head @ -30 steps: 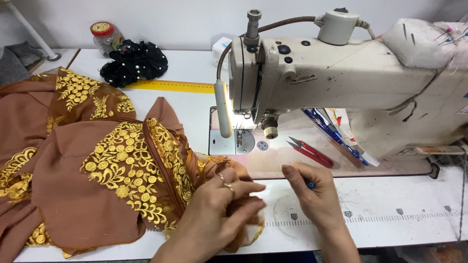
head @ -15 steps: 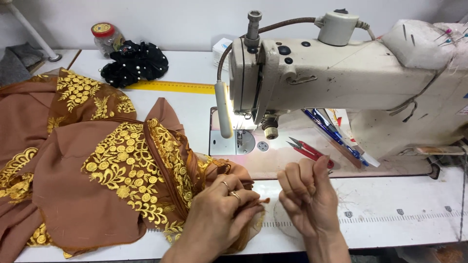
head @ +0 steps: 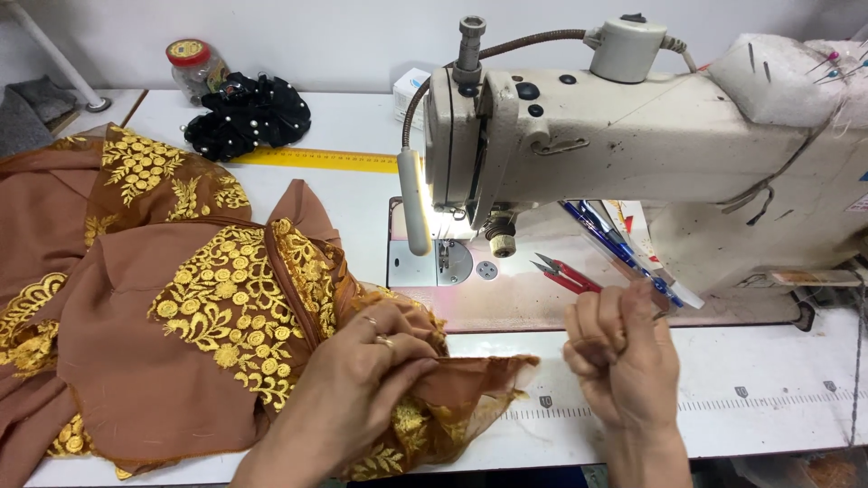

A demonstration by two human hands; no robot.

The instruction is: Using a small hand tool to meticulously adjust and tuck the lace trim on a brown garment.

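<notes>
Raised since half a second ago, the right hand [head: 622, 360] is curled shut; what it pinches cannot be told. At nine o'clock, the brown gold-embroidered fabric [head: 208, 334] is pinched by the left hand [head: 366, 380]. Red thread snips [head: 565, 274] lie at twelve o'clock beneath the sewing machine [head: 633, 145].

Brown fabric [head: 163, 361] beyond left edge.

Head camera looks down, close, probably seated.

Cream sewing machine [head: 633, 136], red snips [head: 565, 274], yellow ruler [head: 316, 159], black beaded cloth [head: 249, 116], lidded jar [head: 192, 65].
</notes>
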